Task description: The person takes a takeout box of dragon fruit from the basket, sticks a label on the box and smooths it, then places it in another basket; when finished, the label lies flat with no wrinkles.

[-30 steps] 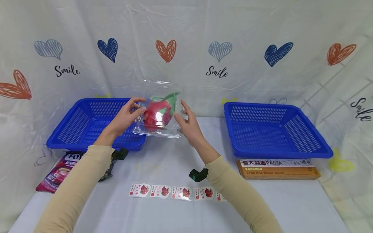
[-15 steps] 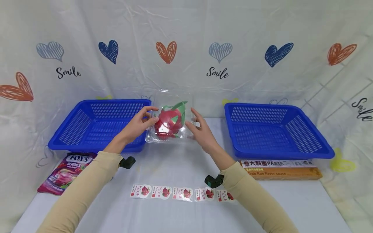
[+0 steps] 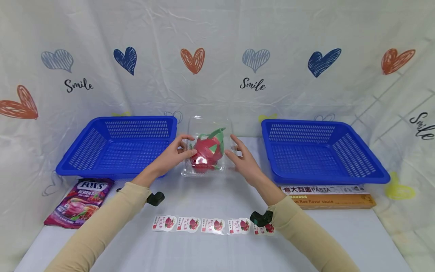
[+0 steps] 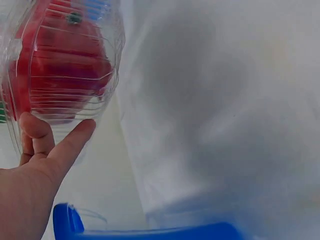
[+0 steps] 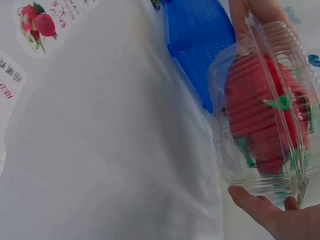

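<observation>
A clear plastic clamshell box [image 3: 188, 168] is held up between both hands, over the table between two blue baskets. Inside it lies a red dragon fruit [image 3: 205, 149] with green scales. The left hand [image 3: 175, 153] grips the box's left side, thumb toward the front. On the opposite side the right hand [image 3: 245, 161] grips it the same way. The left wrist view has the left thumb and fingers [image 4: 75, 145] pressed to the ribbed plastic end. In the right wrist view the closed lid seam [image 5: 287, 120] runs along the box, and the right fingertips touch its lower end.
Blue baskets stand at left [image 3: 115, 151] and right [image 3: 323, 151]. A purple candy bag [image 3: 79, 204] lies before the left one, an orange pasta box [image 3: 327, 201] before the right one. A strip of dragon fruit stickers [image 3: 212, 225] lies at the front. A printed curtain [image 3: 217, 90] hangs behind.
Both hands have carried the clamshell box to the right and lower, away from the left basket. Their grip on it looks the same. The candy bag is now less covered by the left arm.
</observation>
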Motion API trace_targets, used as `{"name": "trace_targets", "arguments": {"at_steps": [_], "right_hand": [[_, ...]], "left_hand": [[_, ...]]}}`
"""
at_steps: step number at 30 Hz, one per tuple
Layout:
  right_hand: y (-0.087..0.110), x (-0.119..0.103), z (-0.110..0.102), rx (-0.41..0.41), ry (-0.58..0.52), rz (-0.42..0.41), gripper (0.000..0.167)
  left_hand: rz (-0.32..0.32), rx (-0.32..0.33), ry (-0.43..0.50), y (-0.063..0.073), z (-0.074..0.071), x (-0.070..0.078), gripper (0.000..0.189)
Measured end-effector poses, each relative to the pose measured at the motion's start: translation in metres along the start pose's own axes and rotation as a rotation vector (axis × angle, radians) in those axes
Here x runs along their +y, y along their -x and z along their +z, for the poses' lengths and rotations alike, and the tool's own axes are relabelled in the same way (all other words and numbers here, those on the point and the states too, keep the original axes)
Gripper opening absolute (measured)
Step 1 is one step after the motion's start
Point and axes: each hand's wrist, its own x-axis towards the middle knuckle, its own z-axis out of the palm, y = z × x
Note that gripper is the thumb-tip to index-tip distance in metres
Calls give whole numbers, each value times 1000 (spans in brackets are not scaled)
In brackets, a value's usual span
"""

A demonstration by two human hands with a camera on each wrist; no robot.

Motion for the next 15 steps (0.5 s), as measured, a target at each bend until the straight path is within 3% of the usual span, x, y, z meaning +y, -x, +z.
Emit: {"name": "trace_targets", "arguments": {"at_steps": [8, 15], "right_hand": [[7, 12, -10, -12, 36, 6, 66], [10, 22, -16, -24, 55, 26, 66]], "left_hand": [[-3, -18, -87, -1, 19, -11, 49], [-40, -47, -79, -2, 28, -20, 51]]}}
